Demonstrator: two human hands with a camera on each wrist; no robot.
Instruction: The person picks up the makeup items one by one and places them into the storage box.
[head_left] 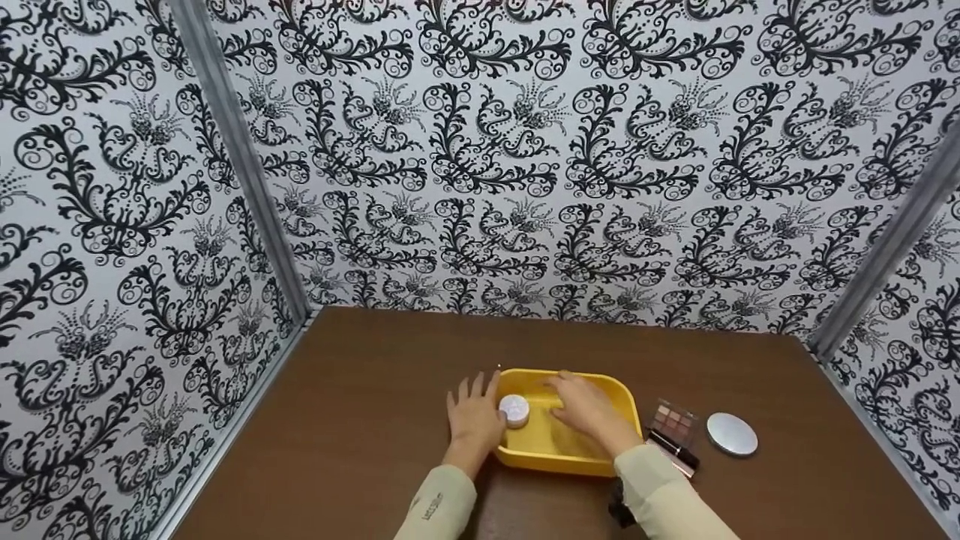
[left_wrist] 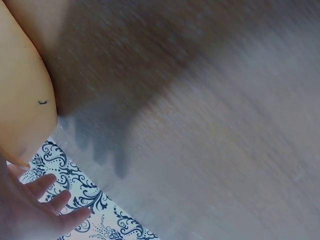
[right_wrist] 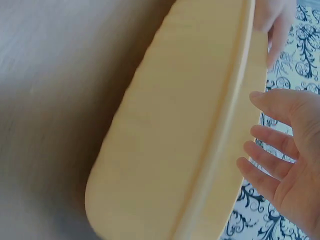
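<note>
A yellow plastic basket (head_left: 555, 463) with a raised rim stands on the brown table. Inside it, by the left wall, sits a small round white-lidded container (head_left: 514, 411). My left hand (head_left: 476, 420) is at the basket's left rim, fingers straight and spread, the thumb close to that container. Over the inside of the basket, toward its right half, is my right hand (head_left: 587, 407); the right wrist view shows its fingers loosely extended with nothing between them. In the left wrist view, the left fingers (left_wrist: 59, 202) are spread beside the basket's yellow wall (left_wrist: 25, 85).
Right of the basket lie an eyeshadow palette (head_left: 673, 421), a black tube (head_left: 673, 448), a pale pink tube (head_left: 679, 466) and a round silver compact (head_left: 733, 434). A black object (head_left: 619, 508) is partly hidden by the right sleeve. Patterned walls (head_left: 495, 187) enclose the table (head_left: 360, 420).
</note>
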